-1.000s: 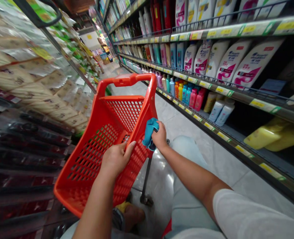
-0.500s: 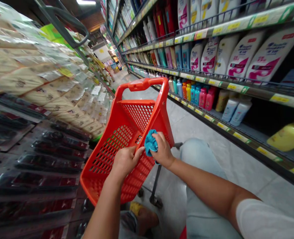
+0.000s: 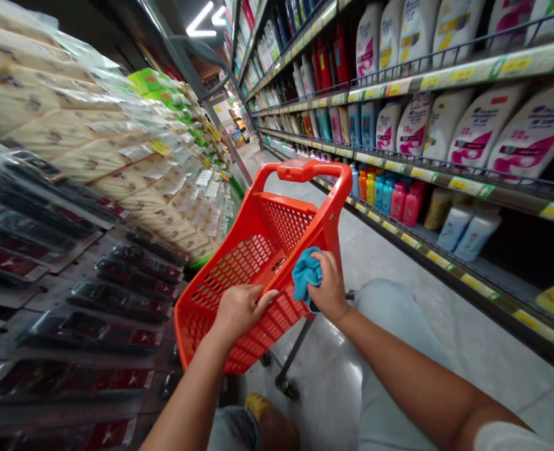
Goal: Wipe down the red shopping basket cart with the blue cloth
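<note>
A red plastic shopping cart (image 3: pixel 262 247) with perforated walls stands in front of me, tilted in my view. My left hand (image 3: pixel 243 308) grips its near side rim, the fingers curled over into the basket and the thumb stretched along the outside. Farther up the same rim, my right hand (image 3: pixel 328 285) is closed around a crumpled blue cloth (image 3: pixel 306 273). The cloth lies against the rim and outer wall of the cart. Some fingers of both hands are hidden.
On the right run shelves (image 3: pixel 464 178) of shampoo bottles (image 3: pixel 483 128) with price strips. Packed tissue bundles (image 3: pixel 84 150) and dark hanging packages (image 3: pixel 93 294) stand close on the left. My knee (image 3: pixel 389 319) is beside the cart, over the grey floor (image 3: pixel 323 357).
The view has shifted, so the cart appears farther right and lower. My right hand has slid the cloth up along the rim, widening the gap to my left hand, which keeps its grip.
</note>
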The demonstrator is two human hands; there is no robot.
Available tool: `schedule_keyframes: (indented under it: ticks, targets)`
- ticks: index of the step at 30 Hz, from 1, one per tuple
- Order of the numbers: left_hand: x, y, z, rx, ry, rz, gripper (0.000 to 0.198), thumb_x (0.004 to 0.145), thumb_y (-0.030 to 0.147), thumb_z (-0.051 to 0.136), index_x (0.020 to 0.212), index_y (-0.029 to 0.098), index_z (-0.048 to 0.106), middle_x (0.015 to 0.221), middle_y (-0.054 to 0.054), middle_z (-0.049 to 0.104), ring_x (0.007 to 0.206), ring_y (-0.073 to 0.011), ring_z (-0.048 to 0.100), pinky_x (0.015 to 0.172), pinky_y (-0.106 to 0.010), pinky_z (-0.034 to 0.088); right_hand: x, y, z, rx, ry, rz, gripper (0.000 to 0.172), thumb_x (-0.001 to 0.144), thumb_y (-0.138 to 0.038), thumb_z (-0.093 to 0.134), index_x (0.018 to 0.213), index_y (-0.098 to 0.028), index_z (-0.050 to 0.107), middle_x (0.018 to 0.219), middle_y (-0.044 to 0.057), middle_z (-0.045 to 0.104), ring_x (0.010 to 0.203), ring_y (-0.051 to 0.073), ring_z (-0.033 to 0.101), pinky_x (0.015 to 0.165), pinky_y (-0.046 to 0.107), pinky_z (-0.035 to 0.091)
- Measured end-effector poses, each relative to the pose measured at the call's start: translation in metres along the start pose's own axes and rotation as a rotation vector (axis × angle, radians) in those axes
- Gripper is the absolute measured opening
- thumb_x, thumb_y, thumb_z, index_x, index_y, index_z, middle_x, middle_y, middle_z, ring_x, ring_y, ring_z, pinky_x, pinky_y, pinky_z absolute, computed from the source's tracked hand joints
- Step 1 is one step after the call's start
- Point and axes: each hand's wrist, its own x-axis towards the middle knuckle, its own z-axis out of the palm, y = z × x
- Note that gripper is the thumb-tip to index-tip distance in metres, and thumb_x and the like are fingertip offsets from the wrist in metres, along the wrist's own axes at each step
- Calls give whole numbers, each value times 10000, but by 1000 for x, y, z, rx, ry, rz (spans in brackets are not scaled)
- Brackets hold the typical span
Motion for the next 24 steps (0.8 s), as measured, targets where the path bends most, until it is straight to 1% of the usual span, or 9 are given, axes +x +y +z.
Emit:
schedule_keyframes:
  ticks: [3, 6, 9, 11, 12, 15, 17, 20, 24]
  targets:
    - [-6, -4, 0, 7, 31, 44, 628, 1007, 597, 320, 621, 189, 600, 572, -49, 590, 549, -147, 517, 577, -284, 254, 5, 2, -4, -66, 77, 39, 516, 755, -125, 492, 1263, -214, 499, 1186, 117, 568, 1076, 256, 621, 908, 392, 554]
    - [-9, -7, -2, 17, 64, 62, 600, 1006, 581, 359, 661, 189, 655, 606, -62, 641, 579, -164, 579, 583, -284, 327, -7, -6, -1, -160, -18, -2, 513, 760, -129, 511, 1268, -196, 502, 1178, 130, 583, 1005, 267, 644, 835, 388, 567]
    - [-3, -1, -7, -49, 162, 40, 474, 981, 574, 457, 966, 201, 749, 834, -80, 755, 746, -193, 683, 693, -290, 463, -21, -17, 5, -200, -157, -84, 391, 796, -146, 542, 1180, -219, 556, 1044, 82, 622, 869, 238, 666, 737, 337, 567]
    - [8, 11, -7, -116, 236, 20, 455, 986, 544, 475, 1227, 218, 683, 1025, -84, 770, 898, -204, 711, 805, -306, 515, -21, -20, 6, -186, -192, -114, 339, 822, -169, 563, 1153, -234, 575, 1027, 69, 635, 846, 224, 673, 717, 316, 566]
    - [14, 19, -5, -145, 267, 13, 457, 999, 522, 461, 1296, 224, 640, 1090, -83, 763, 959, -205, 711, 847, -312, 525, -17, -18, 5, -171, -167, -115, 343, 830, -177, 567, 1167, -238, 573, 1056, 75, 638, 871, 226, 676, 733, 320, 571]
    - [31, 44, 10, -203, 368, -18, 422, 1038, 448, 386, 1310, 210, 604, 1164, -90, 741, 1058, -204, 695, 915, -323, 531, -1, -4, 0, -161, 11, -80, 432, 841, -178, 558, 1268, -236, 529, 1196, 119, 605, 1028, 261, 659, 836, 378, 583]
    - [39, 56, 24, -188, 459, -73, 411, 1045, 424, 365, 1290, 191, 598, 1157, -104, 735, 1060, -218, 687, 927, -349, 530, 5, 7, 0, -214, 77, -61, 474, 840, -149, 534, 1307, -228, 510, 1230, 140, 583, 1074, 280, 642, 859, 416, 585]
    - [43, 62, 39, -130, 551, -145, 385, 1039, 423, 381, 1271, 199, 591, 1094, -97, 735, 1016, -234, 684, 903, -373, 526, -5, 17, 8, -316, 21, -106, 480, 817, -91, 499, 1281, -206, 542, 1157, 143, 601, 987, 279, 653, 801, 419, 594]
    - [40, 58, 43, -133, 573, -155, 353, 1050, 382, 364, 1229, 202, 609, 1059, -82, 738, 990, -214, 686, 892, -353, 517, -14, 19, 8, -306, -88, -182, 468, 787, -65, 497, 1219, -224, 581, 1104, 116, 622, 951, 260, 655, 786, 390, 593]
